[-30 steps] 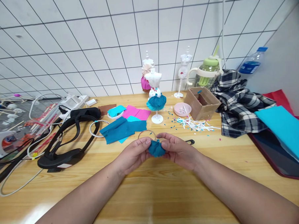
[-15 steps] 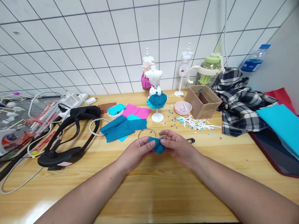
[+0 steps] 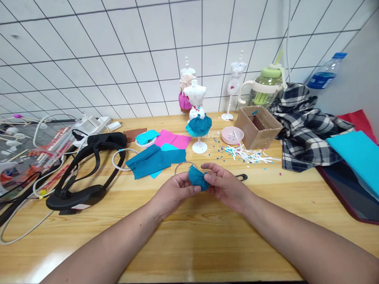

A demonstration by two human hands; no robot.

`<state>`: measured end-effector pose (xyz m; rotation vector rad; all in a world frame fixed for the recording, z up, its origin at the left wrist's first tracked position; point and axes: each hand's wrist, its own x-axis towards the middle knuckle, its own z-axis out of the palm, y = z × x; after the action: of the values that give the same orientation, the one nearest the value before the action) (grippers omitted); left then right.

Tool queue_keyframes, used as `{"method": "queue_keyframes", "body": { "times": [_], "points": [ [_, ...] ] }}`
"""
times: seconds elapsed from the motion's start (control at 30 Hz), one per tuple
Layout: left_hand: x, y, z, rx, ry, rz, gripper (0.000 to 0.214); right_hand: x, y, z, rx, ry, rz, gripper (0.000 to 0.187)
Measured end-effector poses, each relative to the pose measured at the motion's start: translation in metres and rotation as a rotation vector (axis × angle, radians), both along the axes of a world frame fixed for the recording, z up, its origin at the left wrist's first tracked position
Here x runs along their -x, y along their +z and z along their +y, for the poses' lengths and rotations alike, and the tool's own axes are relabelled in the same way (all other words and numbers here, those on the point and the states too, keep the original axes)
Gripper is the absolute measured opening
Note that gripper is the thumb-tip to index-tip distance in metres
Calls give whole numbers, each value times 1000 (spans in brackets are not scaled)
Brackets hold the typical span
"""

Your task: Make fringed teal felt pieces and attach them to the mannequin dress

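Teal pleated piece (image 3: 197,177) between fingers (image 3: 214,181)

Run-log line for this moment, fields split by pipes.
left hand: holding gathered teal piece | right hand: pinching same piece | front mannequin: upright, teal skirt on

Bare hands (image 3: 172,194) and forearms (image 3: 118,244), a small mole (image 3: 140,224) on the left forearm.
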<state>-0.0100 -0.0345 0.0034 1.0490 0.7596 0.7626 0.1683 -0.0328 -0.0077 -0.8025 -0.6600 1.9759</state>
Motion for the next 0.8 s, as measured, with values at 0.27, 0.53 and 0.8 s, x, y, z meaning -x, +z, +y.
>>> {"method": "queue_keyframes", "body": {
  "times": [0.27,0.53,0.8],
  "points": [
    [2,-6,6,-318,40,300,10,1,-1,-2,-39,94,48,47],
    [6,-4,7,-302,47,313,27,-6,9,5,-55,0,10,47],
    [0,-7,88,-411,400,806,49,-22,12,22,-133,21,-65,46]
  ]
}}
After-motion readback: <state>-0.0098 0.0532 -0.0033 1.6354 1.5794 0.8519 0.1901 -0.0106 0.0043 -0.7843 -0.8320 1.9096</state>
